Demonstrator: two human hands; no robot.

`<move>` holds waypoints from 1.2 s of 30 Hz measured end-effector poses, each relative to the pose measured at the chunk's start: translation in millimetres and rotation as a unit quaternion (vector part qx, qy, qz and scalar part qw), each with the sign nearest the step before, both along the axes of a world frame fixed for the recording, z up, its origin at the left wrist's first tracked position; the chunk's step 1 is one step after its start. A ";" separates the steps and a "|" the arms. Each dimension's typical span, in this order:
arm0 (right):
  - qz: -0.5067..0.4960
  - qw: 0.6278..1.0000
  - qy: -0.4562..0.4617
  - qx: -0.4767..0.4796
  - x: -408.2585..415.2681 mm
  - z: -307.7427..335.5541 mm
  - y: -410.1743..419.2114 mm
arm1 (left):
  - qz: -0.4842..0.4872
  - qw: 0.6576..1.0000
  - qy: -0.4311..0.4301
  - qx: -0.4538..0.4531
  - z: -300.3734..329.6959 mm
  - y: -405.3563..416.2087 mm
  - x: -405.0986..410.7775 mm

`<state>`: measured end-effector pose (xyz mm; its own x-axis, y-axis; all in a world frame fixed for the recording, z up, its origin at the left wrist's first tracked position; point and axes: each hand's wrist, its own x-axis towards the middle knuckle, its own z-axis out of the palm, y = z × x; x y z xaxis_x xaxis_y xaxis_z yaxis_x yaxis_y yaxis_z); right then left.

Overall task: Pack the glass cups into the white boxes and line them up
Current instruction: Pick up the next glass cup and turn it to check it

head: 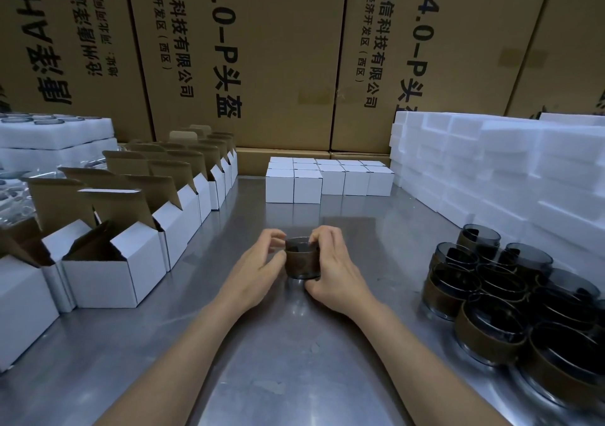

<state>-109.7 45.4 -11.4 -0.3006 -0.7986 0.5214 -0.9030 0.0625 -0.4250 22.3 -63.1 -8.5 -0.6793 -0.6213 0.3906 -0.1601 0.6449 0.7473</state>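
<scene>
Along the left edge of the steel table (294, 343), a row of open white cardboard boxes with brown flaps (108, 261). Mid-table, a small smoky glass cup wrapped in a brown band (302, 260) — likely rigid, slick, breakable; best gripped around the banded wall. Left hand (258, 268) and right hand (330, 268) curled around its sides, fingertips at the rim. Far edge — closed white boxes (327, 180) lined up. Right edge, more banded cups (510, 294).
</scene>
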 end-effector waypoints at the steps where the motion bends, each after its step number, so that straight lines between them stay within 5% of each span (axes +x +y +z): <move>1: 0.005 1.000 -0.003 0.006 0.8 0.3 0.2 | 0.005 1.000 -0.013 -0.019 -1.2 0.4 0.8; 10: 0.020 0.997 -0.037 0.061 3.4 0.9 4.3 | 0.099 0.972 -0.116 -0.176 1.3 14.7 15.5; 17: 0.015 0.997 -0.063 0.031 3.3 0.8 6.8 | 0.342 0.872 -0.072 -0.343 31.4 29.7 54.6; 23: 0.011 0.996 -0.080 0.023 3.3 2.1 7.9 | 0.464 0.857 -0.097 -0.200 34.5 21.5 85.1; 36: 0.000 0.992 -0.118 0.042 4.0 5.5 8.7 | 0.482 0.850 -0.161 -0.137 35.5 11.3 98.6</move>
<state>-105.7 54.1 -5.9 -0.4073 -0.8358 0.3682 -0.7788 0.1073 -0.6180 120.8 -51.7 26.9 -0.0052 -0.8659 0.5002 -0.8811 0.2405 0.4071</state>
